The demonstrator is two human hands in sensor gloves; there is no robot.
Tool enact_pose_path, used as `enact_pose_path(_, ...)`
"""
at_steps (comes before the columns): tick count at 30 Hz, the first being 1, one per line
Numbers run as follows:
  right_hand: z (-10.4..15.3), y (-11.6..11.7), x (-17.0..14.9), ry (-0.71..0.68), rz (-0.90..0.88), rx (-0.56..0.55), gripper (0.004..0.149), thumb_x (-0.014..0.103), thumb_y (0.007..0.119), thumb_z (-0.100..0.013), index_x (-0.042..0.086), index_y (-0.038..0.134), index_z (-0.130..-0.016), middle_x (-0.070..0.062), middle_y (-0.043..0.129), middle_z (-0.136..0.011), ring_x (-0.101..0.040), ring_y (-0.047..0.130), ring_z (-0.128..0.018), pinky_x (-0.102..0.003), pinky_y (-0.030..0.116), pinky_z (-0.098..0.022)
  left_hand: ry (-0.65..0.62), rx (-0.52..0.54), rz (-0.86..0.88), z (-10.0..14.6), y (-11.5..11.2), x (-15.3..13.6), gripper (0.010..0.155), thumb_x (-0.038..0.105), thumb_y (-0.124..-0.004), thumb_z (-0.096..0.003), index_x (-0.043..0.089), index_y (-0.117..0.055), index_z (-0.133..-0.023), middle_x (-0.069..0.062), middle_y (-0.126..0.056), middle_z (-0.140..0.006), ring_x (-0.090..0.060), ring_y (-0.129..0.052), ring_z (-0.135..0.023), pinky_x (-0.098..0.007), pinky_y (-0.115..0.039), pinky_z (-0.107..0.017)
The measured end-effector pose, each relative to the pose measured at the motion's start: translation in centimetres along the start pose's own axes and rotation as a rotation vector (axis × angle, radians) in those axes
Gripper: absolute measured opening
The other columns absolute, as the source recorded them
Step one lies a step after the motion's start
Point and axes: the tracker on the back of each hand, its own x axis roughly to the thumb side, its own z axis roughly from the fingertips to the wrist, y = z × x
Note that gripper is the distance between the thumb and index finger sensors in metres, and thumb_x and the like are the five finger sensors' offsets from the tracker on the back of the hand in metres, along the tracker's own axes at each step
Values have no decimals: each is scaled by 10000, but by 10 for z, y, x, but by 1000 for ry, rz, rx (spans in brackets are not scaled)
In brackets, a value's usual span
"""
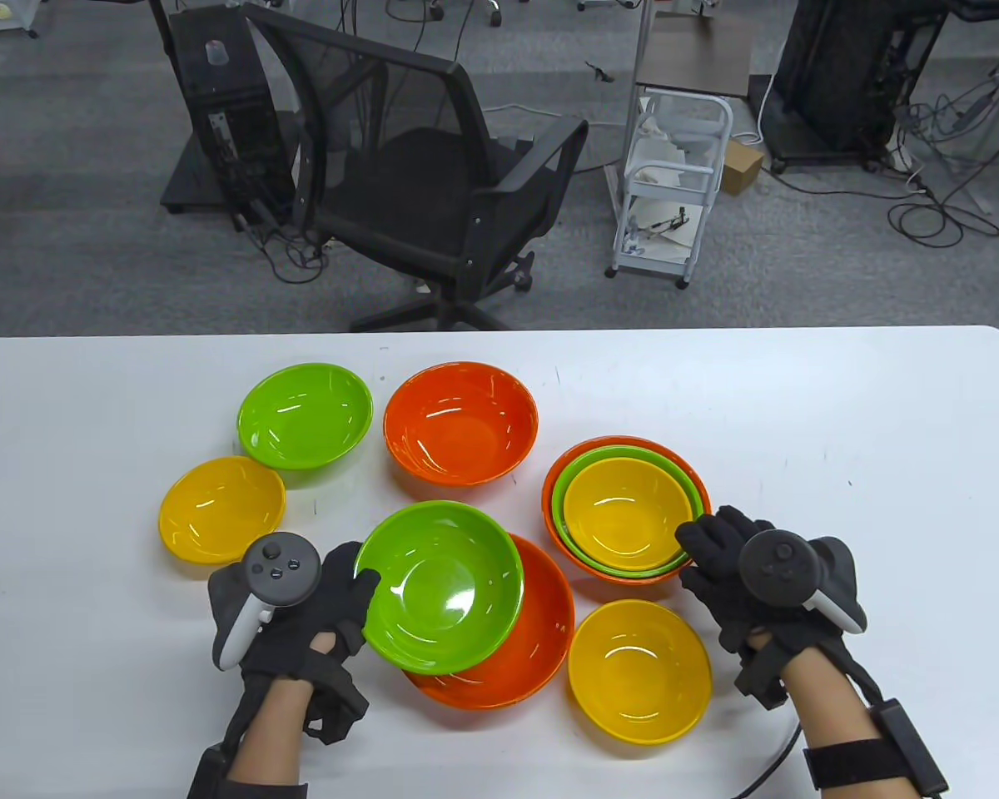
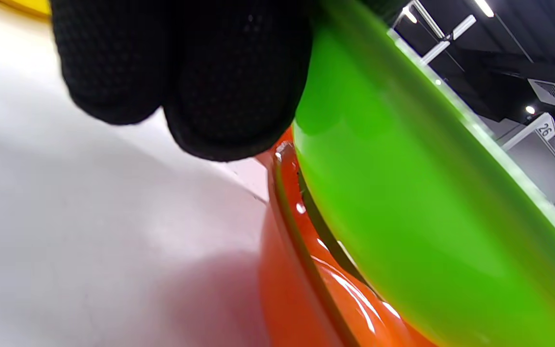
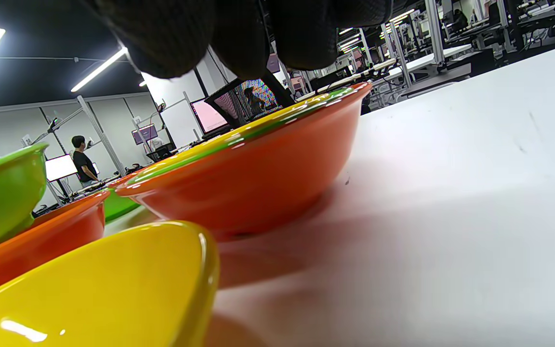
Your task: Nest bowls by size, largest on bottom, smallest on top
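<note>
My left hand [image 1: 360,588] grips the near-left rim of a green bowl [image 1: 441,587] and holds it tilted over a large orange bowl [image 1: 541,641]. In the left wrist view my gloved fingers [image 2: 229,82] press the green bowl's [image 2: 427,217] outer wall, just above the orange rim [image 2: 297,289]. A nested stack [image 1: 624,516] of orange, green and yellow bowls stands to the right. My right hand [image 1: 703,541] lies open at the stack's right rim, holding nothing. In the right wrist view its fingers [image 3: 171,33] hang just above the stack's orange wall [image 3: 258,188].
A loose yellow bowl [image 1: 639,670] sits at the front, left of my right wrist, also in the right wrist view [image 3: 113,289]. A green bowl [image 1: 305,414], an orange bowl [image 1: 460,422] and a yellow bowl [image 1: 221,509] stand at the back left. An office chair [image 1: 433,175] stands beyond the table.
</note>
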Motion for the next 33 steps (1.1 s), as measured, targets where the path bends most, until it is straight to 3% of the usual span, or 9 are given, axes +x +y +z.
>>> enact_pose_path(20, -1, 2, -1, 9, -1, 13, 583, 338, 743, -506, 89, 661, -1027, -234, 591, -1078, -521, 388, -1018, -703, 301, -694, -12, 8, -160, -2, -13, 16, 613, 477, -722, -520, 129, -626, -1016, -42, -972, -603, -143, -1042, -353, -344, -931, -321)
enact_pose_path(26, -1, 2, -1, 12, 0, 18, 584, 338, 744, -505, 89, 661, -1027, -235, 592, -1076, -522, 387, -1018, -704, 302, -693, 8, 24, -255, -4, -13, 18, 583, 489, -752, -506, 149, -721, -979, -13, -1001, -537, -154, -1042, -306, -363, -929, -296)
enact_pose_path(33, -1, 3, -2, 19, 0, 28, 584, 339, 743, -506, 88, 660, -1027, -238, 593, -1076, -522, 386, -1018, -703, 301, -693, 39, 11, -402, -6, -22, 24, 589, 509, -760, -501, 164, -755, -978, -32, -1010, -563, -184, -1048, -337, -386, -925, -319)
